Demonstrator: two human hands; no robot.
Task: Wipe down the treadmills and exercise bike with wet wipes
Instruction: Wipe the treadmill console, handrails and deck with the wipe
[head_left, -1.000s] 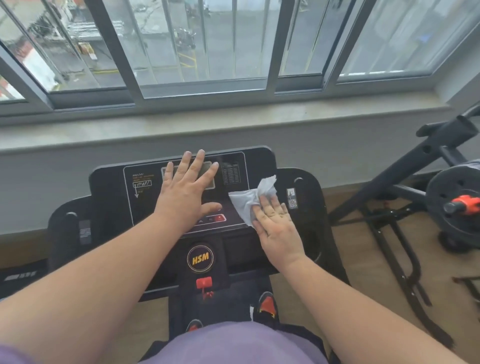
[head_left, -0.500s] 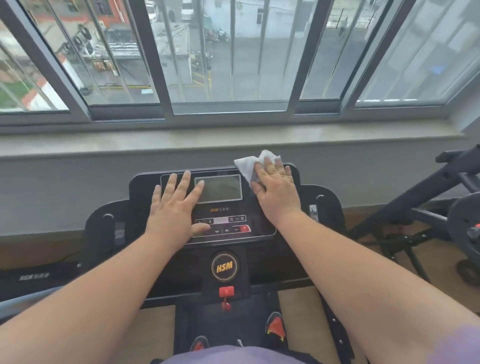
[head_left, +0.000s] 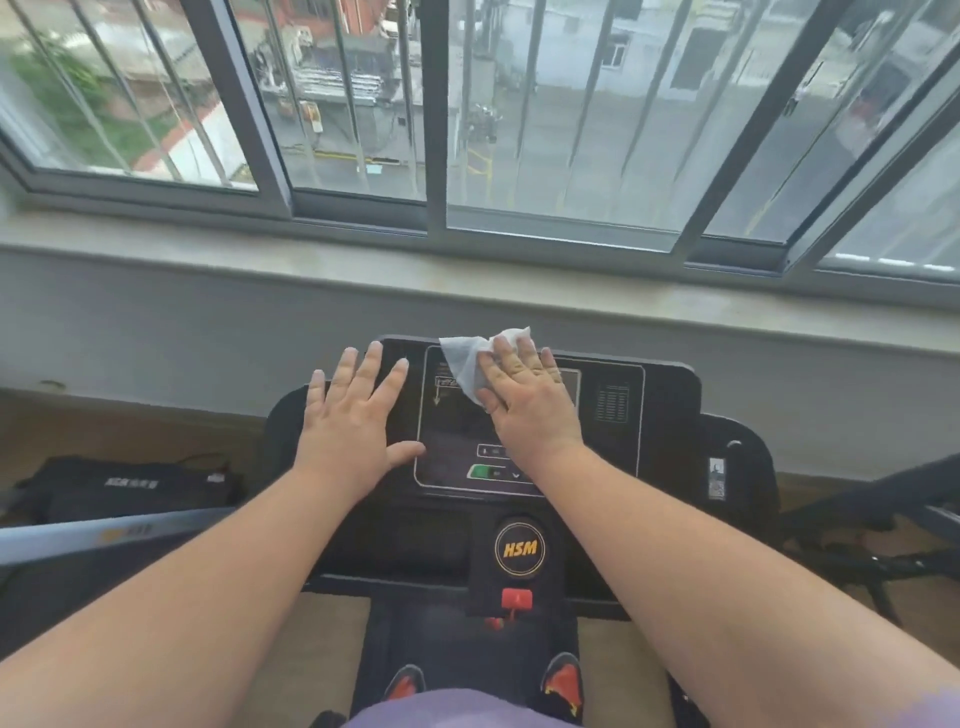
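A black treadmill console (head_left: 660, 415) with an HSM badge stands in front of me under the window. My right hand (head_left: 530, 405) lies flat on its display panel, fingers straight, pressing a white wet wipe (head_left: 465, 361) against the panel's upper left part. The wipe sticks out past my fingertips at the console's top edge. My left hand (head_left: 353, 421) rests flat on the console's left side, fingers spread, holding nothing. The treadmill belt (head_left: 447, 644) runs down between my shoes.
A grey window sill (head_left: 260, 260) and wall stand just behind the console. Another black treadmill (head_left: 119, 491) lies low at the left. A black exercise frame (head_left: 872, 525) stands at the right. A red safety clip (head_left: 517, 598) hangs below the HSM badge.
My right hand slid the wipe from the console's lower right up to its top right, then left across the display. My left hand shifted left off the screen. The camera turned right.
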